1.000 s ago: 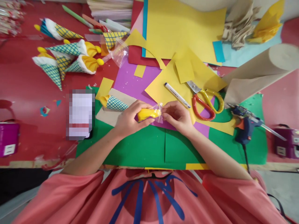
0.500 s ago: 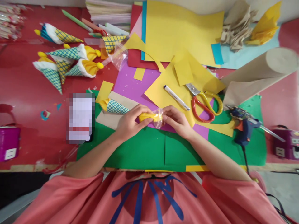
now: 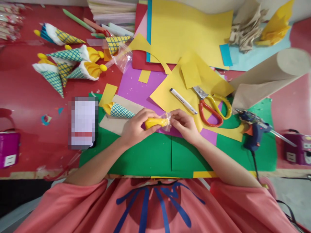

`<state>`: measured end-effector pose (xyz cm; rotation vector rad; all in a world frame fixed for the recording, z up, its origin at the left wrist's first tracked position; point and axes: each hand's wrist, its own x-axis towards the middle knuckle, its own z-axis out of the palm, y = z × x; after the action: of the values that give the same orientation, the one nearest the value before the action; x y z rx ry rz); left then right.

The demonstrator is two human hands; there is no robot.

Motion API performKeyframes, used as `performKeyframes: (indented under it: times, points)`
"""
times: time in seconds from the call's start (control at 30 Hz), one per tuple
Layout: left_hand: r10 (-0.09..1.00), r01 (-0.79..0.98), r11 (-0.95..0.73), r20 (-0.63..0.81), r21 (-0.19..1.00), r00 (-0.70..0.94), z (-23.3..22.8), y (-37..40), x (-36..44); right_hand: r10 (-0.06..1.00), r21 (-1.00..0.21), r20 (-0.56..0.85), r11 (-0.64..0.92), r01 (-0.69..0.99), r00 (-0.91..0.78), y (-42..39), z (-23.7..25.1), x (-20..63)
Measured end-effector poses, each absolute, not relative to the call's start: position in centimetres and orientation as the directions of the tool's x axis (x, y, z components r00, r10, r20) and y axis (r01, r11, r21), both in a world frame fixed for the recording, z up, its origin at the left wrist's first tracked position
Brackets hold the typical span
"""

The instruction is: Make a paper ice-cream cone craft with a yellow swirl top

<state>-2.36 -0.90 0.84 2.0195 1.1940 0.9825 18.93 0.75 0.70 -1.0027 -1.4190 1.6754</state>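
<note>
My left hand (image 3: 137, 127) is closed around a soft yellow lump (image 3: 153, 122) that looks like modelling clay. Clear plastic wrapping (image 3: 167, 117) covers the lump's right end. At that end, the fingers of my right hand (image 3: 186, 125) pinch the plastic's edge. Just beyond my left hand, a small blue-checked paper cone (image 3: 120, 110) with a yellow paper lining lies on a beige paper piece (image 3: 109, 125). A white marker (image 3: 183, 101) and scissors (image 3: 210, 111) with red and yellow handles rest beyond my right hand.
Several finished cones (image 3: 77, 54) lie at the far left. A phone (image 3: 84, 123) sits left of the green sheet (image 3: 145, 158). To the right are a glue gun (image 3: 256, 136) with a cord and a roll of beige paper (image 3: 264, 76). Yellow sheets (image 3: 189, 29) lie at the back.
The plastic has slid back toward the right, and more of the yellow lump shows. My right hand has shifted very slightly right; my left hand stays nearly in place.
</note>
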Motion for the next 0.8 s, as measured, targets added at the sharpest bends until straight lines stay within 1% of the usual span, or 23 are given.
performKeyframes:
  times: [0.1,0.17,0.27,0.33,0.37,0.43,0.57,0.67,0.8]
  points:
    - [0.897,0.442,-0.415,0.276,0.795,0.345,0.61,-0.97,-2.38,0.900,-0.993,-0.088,-0.115,-0.038,-0.428,0.74,0.42,18.70]
    - [0.918,0.459,-0.368,0.236,0.809,0.320,0.49,-1.07,-2.39,0.922,-0.997,-0.053,-0.067,-0.023,-0.383,0.70,0.35,18.61]
    - [0.954,0.495,-0.276,0.175,0.824,0.241,0.34,-1.18,-2.42,0.947,-0.994,0.046,0.075,0.080,-0.318,0.57,0.43,18.61]
    - [0.963,0.501,-0.252,0.166,0.828,0.210,0.24,-1.17,-2.49,0.938,-0.979,0.081,0.137,0.148,-0.337,0.50,0.54,18.66]
    - [0.964,0.501,-0.253,0.172,0.828,0.202,0.19,-1.15,-2.52,0.933,-0.977,0.073,0.137,0.161,-0.352,0.48,0.58,18.69]
    - [0.963,0.500,-0.261,0.188,0.826,0.192,0.10,-1.09,-2.60,0.928,-0.986,0.023,0.082,0.143,-0.371,0.50,0.64,18.75]
    - [0.959,0.499,-0.273,0.190,0.823,0.211,0.05,-1.04,-2.68,0.905,-0.998,-0.063,-0.057,0.026,-0.421,0.72,0.70,18.89]
    - [0.957,0.488,-0.275,0.189,0.829,0.219,0.10,-1.03,-2.69,0.888,-0.992,-0.078,-0.112,-0.050,-0.454,0.88,0.69,18.98]
    - [0.950,0.474,-0.299,0.210,0.828,0.231,0.10,-0.98,-2.75,0.877,-0.988,-0.080,-0.132,-0.078,-0.473,0.95,0.56,19.06]
